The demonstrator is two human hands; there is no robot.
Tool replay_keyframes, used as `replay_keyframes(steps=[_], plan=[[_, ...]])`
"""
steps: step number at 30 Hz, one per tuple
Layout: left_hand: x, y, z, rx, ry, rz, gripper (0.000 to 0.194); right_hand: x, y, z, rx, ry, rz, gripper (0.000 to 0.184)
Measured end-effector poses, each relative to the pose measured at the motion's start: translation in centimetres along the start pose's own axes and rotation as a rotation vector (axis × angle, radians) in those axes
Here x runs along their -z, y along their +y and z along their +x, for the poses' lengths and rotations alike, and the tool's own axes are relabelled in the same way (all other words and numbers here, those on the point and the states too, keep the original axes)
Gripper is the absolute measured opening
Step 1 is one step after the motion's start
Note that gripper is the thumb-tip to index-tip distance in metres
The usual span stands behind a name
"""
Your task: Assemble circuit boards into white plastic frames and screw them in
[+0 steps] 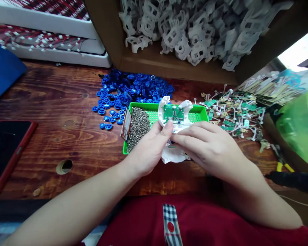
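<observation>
Both hands meet at centre, just near of a green tray (199,111) on a wooden table (66,102). Left hand (149,148) curled, thumb and fingers closed on the lower left edge of a white housing (176,116); right hand (205,143) lies over the housing's near right part, fingers extended leftward and pressed on it, fingertips nearly touching the left thumb. Housing held tilted up above the tray's near edge, a green board (173,113) seated in its upper face. A small blue bit shows between the fingers, too hidden to identify. More white plastic (173,155) hangs below the hands, possibly part of the same housing. Tray's left half holds a heap of small metal screws (138,124); a small card (126,124) leans against the tray's left end. Far left of tray: a spread of blue caps (128,90). Right of tray: a loose pile of green boards with wires (233,112). Far centre: a cardboard box (143,61) of white plastic shells (195,30). Far left: white trays of red wires (41,41). Near left: a dark phone in red case (7,150). Right edge: a green bag (300,126), and near of it a black tool (292,179) with yellow handles just beyond.
</observation>
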State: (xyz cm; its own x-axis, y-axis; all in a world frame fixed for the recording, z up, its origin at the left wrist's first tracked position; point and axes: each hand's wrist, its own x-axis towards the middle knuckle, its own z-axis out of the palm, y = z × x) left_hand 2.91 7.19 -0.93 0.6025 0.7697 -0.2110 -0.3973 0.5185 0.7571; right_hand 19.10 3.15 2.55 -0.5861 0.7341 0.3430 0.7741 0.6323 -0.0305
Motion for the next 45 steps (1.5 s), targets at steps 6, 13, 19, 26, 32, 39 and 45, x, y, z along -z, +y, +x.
replay_keyframes(steps=[6, 13, 19, 26, 32, 39, 45], plan=[[0.0, 0.0, -0.2, 0.006, -0.079, -0.116, 0.040, -0.3, -0.6, 0.2, -0.075, 0.091, -0.064, 0.009], [-0.2, 0.2, -0.2, -0.046, -0.054, -0.175, 0.042, -0.4, -0.7, 0.2, -0.194, 0.173, -0.053, 0.012], [-0.1, 0.5, -0.7, -0.018, -0.077, -0.116, 0.057, -0.8, -0.7, 0.3, -0.199, 0.161, -0.058, 0.007], [0.2, 0.4, -0.7, 0.002, 0.099, 0.091, 0.070, 1.3, -0.1, -0.3, -0.436, 0.284, 0.124, 0.013], [0.0, 1.0, -0.4, 0.095, 0.199, 0.123, 0.071, 1.3, 6.5, -2.6, -1.041, -0.024, -0.143, 0.024], [-0.3, 1.9, 0.1, 0.194, 0.165, 0.182, 0.042, -0.1, 9.7, -3.0, -1.096, -0.350, -0.102, 0.029], [-1.2, 2.6, 0.6, 0.306, 0.131, 0.291, 0.027, 0.7, 10.3, -3.7, -1.079, -0.510, -0.018, 0.025]])
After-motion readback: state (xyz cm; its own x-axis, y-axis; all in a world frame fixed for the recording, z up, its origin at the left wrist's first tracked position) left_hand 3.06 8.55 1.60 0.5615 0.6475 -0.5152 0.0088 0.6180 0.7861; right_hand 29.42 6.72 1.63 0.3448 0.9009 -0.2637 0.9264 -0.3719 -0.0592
